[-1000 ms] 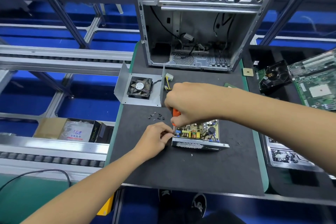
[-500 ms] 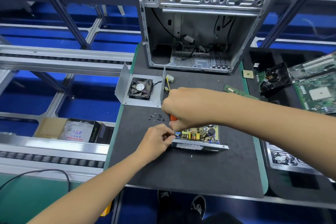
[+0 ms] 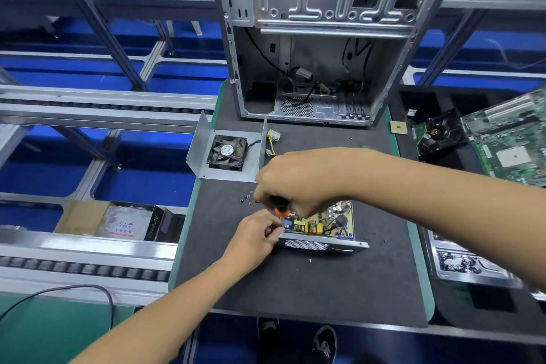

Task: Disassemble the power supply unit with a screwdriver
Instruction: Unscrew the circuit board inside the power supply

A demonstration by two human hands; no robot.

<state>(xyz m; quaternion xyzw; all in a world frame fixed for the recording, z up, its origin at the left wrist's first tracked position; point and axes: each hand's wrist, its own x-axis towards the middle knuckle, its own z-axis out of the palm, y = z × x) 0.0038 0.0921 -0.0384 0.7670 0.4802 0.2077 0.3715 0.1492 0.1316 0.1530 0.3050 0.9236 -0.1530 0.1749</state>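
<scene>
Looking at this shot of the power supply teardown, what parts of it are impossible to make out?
Head view only:
- Screwdriver tip and the screw it works: hidden behind the left hand and right hand.
- Far half of the circuit board: covered by the right hand.
- Loose screws on the mat: too small to count.
- Fan label text: too small to read.
- Motherboard: cut off by the right edge.

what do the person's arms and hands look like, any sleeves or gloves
Both arms are bare as far as the frame shows: no sleeves, gloves, watch or rings visible on the left hand or the right hand. Black shoes with white markings show below the table edge.
</scene>
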